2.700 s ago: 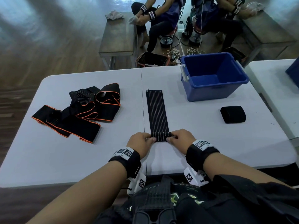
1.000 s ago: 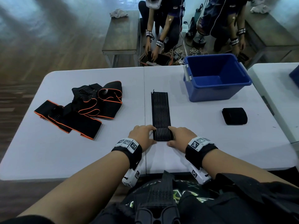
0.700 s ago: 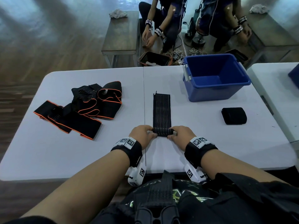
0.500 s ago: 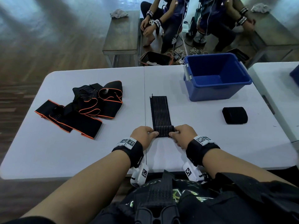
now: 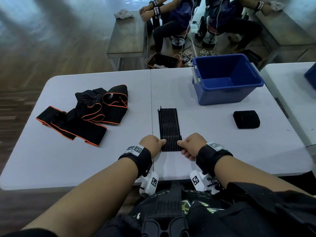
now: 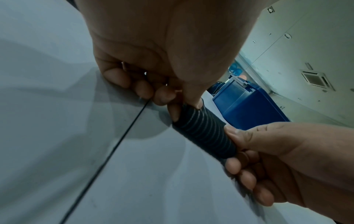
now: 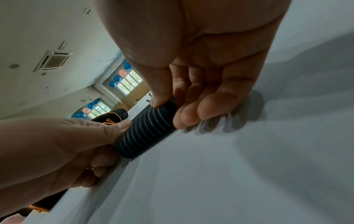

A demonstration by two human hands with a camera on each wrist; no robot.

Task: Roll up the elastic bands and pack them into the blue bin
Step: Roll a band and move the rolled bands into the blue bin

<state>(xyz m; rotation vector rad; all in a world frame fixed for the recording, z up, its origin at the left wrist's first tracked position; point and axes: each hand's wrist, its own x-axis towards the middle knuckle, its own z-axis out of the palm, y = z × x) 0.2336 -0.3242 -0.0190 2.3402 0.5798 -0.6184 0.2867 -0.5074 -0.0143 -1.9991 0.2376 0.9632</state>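
Striped elastic band (image 5: pixel 168 124) is lying flat on the white table (image 5: pixel 51 159), half rolled at my end. My left hand (image 5: pixel 151 145) pinches one end of the roll (image 6: pixel 205 133) between thumb and fingertips, and my right hand (image 5: pixel 191 145) pinches the other end the same way. Blue bin (image 5: pixel 225 81) sits back right, well apart, with a finished black roll (image 5: pixel 246 119) near it. Orange-trimmed bands (image 5: pixel 85 115) are piled on the left.

The elastic band (image 5: pixel 168 124) is black with thin pale grey stripes along its length, lying on a white surface (image 5: pixel 102 161). The bin (image 5: pixel 225 93) is blue; the heaped bands (image 5: pixel 89 115) are black with orange edging, and the rolled band (image 5: pixel 246 119) is plain black.
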